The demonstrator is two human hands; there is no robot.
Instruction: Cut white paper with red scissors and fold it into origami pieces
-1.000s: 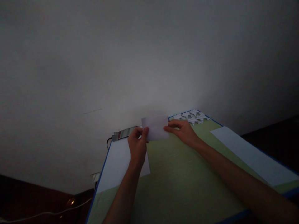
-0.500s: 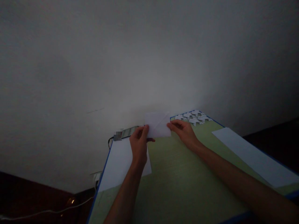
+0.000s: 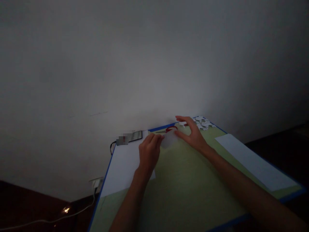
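On the green bench, near its far edge, the left hand pinches the left edge of a small sheet of paper lying flat, the right hand rests wide beside it, and this paper seems light, thin and easily creased, so best taken by its edges.

Paper slip on table, between left hand, right hand.

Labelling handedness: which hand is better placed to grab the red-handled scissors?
Right, likely. The right hand is open, just beside the red-handled scissors; the left hand is farther off, fingertips on the small paper.
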